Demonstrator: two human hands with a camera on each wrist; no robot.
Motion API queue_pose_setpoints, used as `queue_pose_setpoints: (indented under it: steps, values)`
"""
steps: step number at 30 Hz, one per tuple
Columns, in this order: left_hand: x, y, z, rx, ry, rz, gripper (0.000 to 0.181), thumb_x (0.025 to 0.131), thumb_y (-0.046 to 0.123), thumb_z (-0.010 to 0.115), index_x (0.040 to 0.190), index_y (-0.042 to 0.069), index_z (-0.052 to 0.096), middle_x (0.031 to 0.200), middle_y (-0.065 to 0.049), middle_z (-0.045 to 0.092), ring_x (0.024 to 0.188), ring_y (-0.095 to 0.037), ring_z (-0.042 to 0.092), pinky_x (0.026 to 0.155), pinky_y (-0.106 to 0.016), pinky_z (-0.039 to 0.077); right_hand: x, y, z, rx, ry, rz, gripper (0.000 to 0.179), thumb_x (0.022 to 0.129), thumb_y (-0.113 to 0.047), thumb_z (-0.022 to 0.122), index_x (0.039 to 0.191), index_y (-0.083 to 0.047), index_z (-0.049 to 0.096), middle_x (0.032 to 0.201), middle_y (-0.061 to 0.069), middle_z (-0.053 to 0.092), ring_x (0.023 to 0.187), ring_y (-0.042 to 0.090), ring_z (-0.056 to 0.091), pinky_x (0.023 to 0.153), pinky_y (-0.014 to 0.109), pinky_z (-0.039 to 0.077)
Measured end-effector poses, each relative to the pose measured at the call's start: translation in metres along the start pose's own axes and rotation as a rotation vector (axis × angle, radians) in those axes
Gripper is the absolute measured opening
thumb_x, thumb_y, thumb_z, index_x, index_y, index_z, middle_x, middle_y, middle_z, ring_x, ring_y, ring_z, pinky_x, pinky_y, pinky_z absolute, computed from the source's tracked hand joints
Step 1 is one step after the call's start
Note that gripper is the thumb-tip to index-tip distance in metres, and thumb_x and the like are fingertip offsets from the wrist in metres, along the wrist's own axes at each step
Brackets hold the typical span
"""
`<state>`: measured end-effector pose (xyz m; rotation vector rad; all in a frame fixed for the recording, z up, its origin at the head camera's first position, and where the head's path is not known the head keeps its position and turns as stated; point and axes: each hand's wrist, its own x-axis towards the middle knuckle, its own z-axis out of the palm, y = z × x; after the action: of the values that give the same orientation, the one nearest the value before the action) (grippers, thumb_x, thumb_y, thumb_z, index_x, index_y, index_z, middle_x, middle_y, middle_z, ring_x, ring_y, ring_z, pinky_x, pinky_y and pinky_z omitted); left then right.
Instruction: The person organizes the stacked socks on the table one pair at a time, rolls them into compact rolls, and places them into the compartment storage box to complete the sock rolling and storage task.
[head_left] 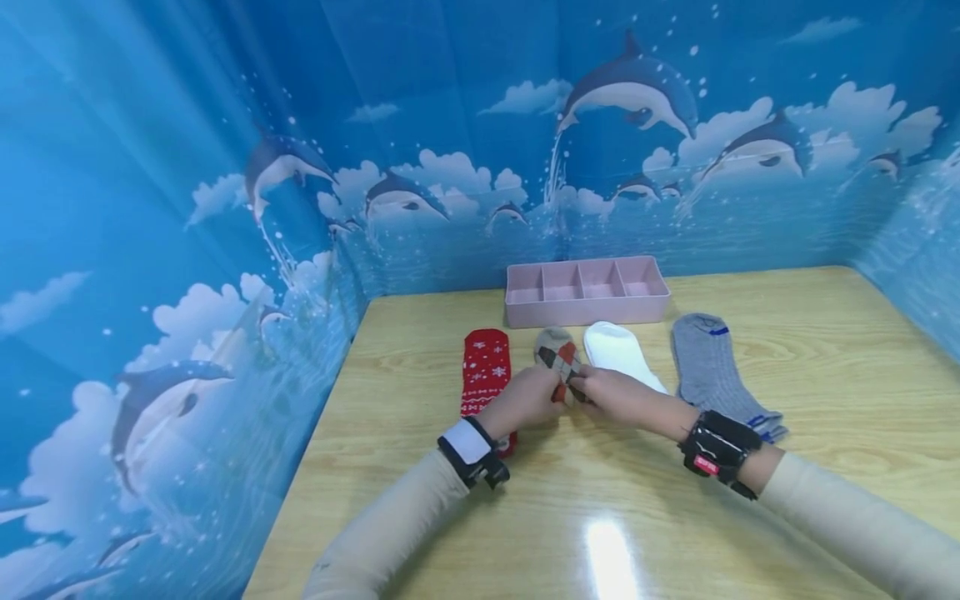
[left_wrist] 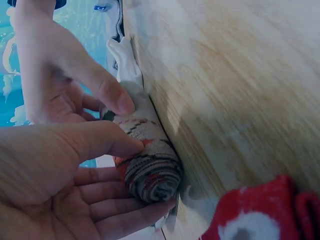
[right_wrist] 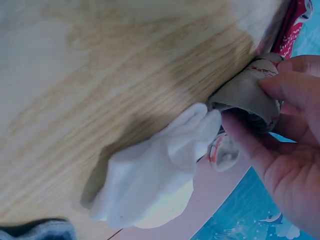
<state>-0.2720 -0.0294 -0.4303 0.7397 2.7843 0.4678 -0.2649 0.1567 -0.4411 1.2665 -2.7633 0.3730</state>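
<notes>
- Beige argyle sock [head_left: 557, 342], partly rolled: left fingers [left_wrist: 105, 192] and right fingers [right_wrist: 295, 87] both grip it.
- Rolling seems in hand; the next turn probably wants even pressure.

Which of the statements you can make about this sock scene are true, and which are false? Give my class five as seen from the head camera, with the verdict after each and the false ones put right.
1. The left hand and right hand both hold the argyle sock. True.
2. The argyle sock lies completely flat. False: it is partly rolled up.
3. The pink tray has four compartments. True.
4. The white sock is inside the pink tray. False: the white sock lies on the table, in front of the tray.
5. The grey sock lies to the right of the white sock. True.
</notes>
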Motion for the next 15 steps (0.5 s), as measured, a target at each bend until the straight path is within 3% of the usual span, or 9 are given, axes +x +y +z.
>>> queue_pose_setpoints:
  steps: [3, 6, 8, 10, 12, 15]
  values:
    - [-0.0013, -0.0001, 0.0019, 0.020, -0.007, -0.002, 0.014, 0.093, 0.022, 0.074, 0.098, 0.011, 0.068, 0.076, 0.002, 0.064, 0.063, -0.009, 0.054, 0.057, -0.020, 0.043, -0.0005, -0.0002, 0.0013, 0.039, -0.020, 0.009, 0.012, 0.088, 0.001, 0.072, 0.098, 0.001, 0.065, 0.090, 0.009, 0.063, 0.075, 0.016, 0.064, 0.064, 0.027, 0.055]
    - [-0.0032, 0.0009, 0.0044, 0.087, -0.024, -0.010, 0.022, 0.093, 0.021, 0.073, 0.111, 0.010, 0.069, 0.101, -0.004, 0.072, 0.075, -0.010, 0.063, 0.067, -0.021, 0.050, -0.0005, -0.0012, 0.0021, 0.044, -0.031, 0.038, 0.013, 0.088, -0.001, 0.073, 0.099, 0.001, 0.065, 0.092, 0.010, 0.064, 0.076, 0.018, 0.065, 0.065, 0.029, 0.056]
    - [-0.0049, 0.0016, 0.0062, 0.134, -0.022, 0.005, 0.031, 0.092, 0.020, 0.075, 0.120, 0.009, 0.069, 0.119, -0.008, 0.069, 0.086, -0.012, 0.067, 0.074, -0.023, 0.054, -0.0002, -0.0023, 0.0027, 0.042, -0.032, 0.066, 0.015, 0.086, -0.002, 0.075, 0.097, -0.001, 0.065, 0.090, 0.008, 0.064, 0.076, 0.017, 0.065, 0.066, 0.030, 0.056]
    - [-0.0063, 0.0020, 0.0074, 0.165, -0.024, 0.017, 0.035, 0.090, 0.019, 0.077, 0.123, 0.008, 0.068, 0.127, -0.010, 0.066, 0.090, -0.014, 0.068, 0.078, -0.023, 0.055, 0.0001, -0.0036, 0.0031, 0.044, -0.027, 0.093, 0.014, 0.084, -0.002, 0.077, 0.092, -0.004, 0.065, 0.086, 0.005, 0.062, 0.074, 0.015, 0.062, 0.065, 0.029, 0.054]
    - [-0.0075, 0.0024, 0.0074, 0.161, -0.019, 0.023, 0.036, 0.088, 0.018, 0.079, 0.121, 0.009, 0.069, 0.124, -0.010, 0.066, 0.090, -0.014, 0.068, 0.078, -0.022, 0.055, 0.0006, -0.0051, 0.0035, 0.063, -0.019, 0.104, 0.016, 0.082, 0.000, 0.078, 0.085, -0.007, 0.064, 0.080, 0.001, 0.059, 0.071, 0.011, 0.056, 0.062, 0.027, 0.050]
    - [-0.0090, 0.0034, 0.0052, 0.144, -0.007, 0.026, 0.025, 0.087, 0.013, 0.079, 0.110, 0.009, 0.069, 0.106, -0.006, 0.070, 0.080, -0.013, 0.065, 0.070, -0.022, 0.053, 0.0009, -0.0060, 0.0023, 0.117, -0.012, 0.098, 0.023, 0.081, 0.002, 0.078, 0.075, -0.010, 0.060, 0.073, -0.003, 0.054, 0.067, 0.007, 0.048, 0.059, 0.023, 0.043]
